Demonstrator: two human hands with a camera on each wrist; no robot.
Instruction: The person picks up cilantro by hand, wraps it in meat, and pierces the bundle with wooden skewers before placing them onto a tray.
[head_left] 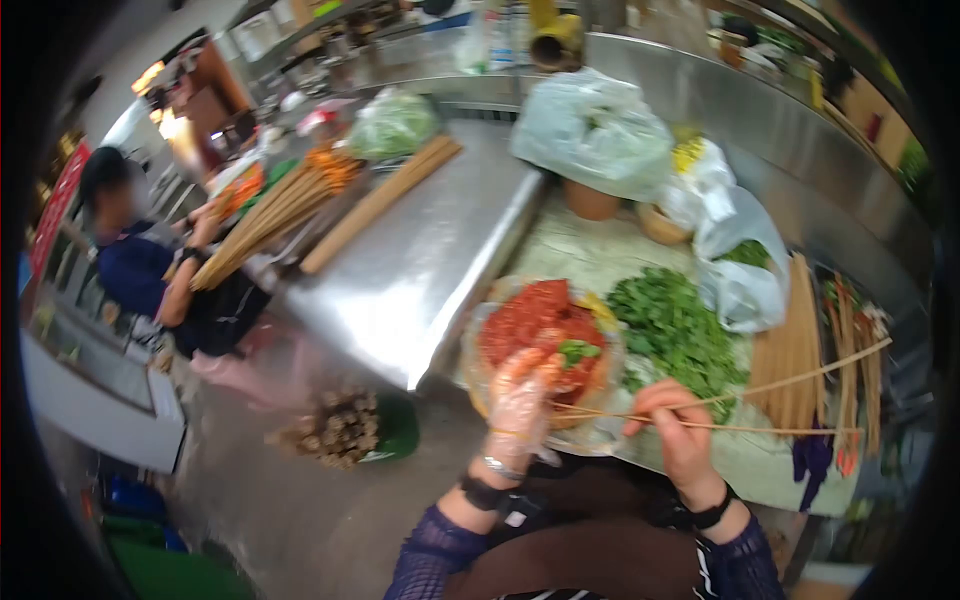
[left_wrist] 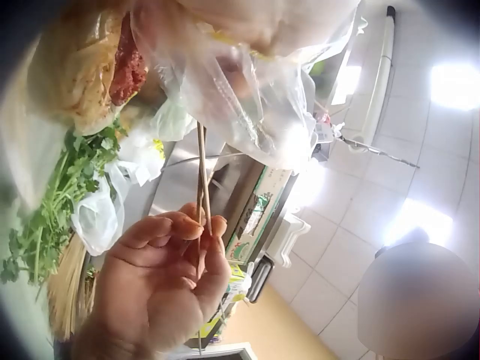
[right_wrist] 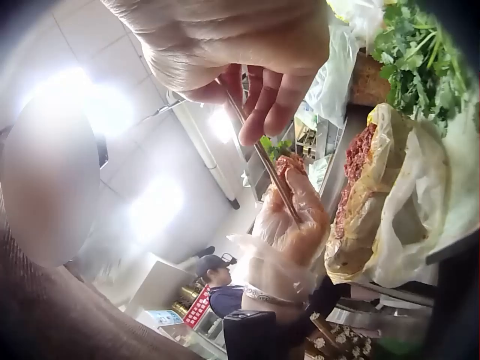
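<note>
Right hand [head_left: 680, 430] pinches two sticks [left_wrist: 202, 172]; gloved left hand [head_left: 522, 405] grips leaf-topped meat [right_wrist: 289, 160]. Looks midway: big red heap [head_left: 525, 315] unused.

Clearances about the worktop. The broadest free passage lies over the steel counter [head_left: 410, 260], between the stick bundle [head_left: 380, 205] and the edge facing the worktop. A narrower strip of pale worktop [head_left: 550, 240] opens behind the plastic-lined bowl [head_left: 603, 372], closed at the back by the large white bag [head_left: 595, 130]. To the right, the herb heap [head_left: 675, 325], herb bag [head_left: 735, 300] and laid sticks [head_left: 785, 350] crowd the surface. The left hand [head_left: 520, 400], with red meat at its fingers, blocks the bowl's near side. 2 skewers [head_left: 800, 376] bar the gap between it and the right hand [head_left: 675, 430], then fan out low across the right-hand route.
</note>
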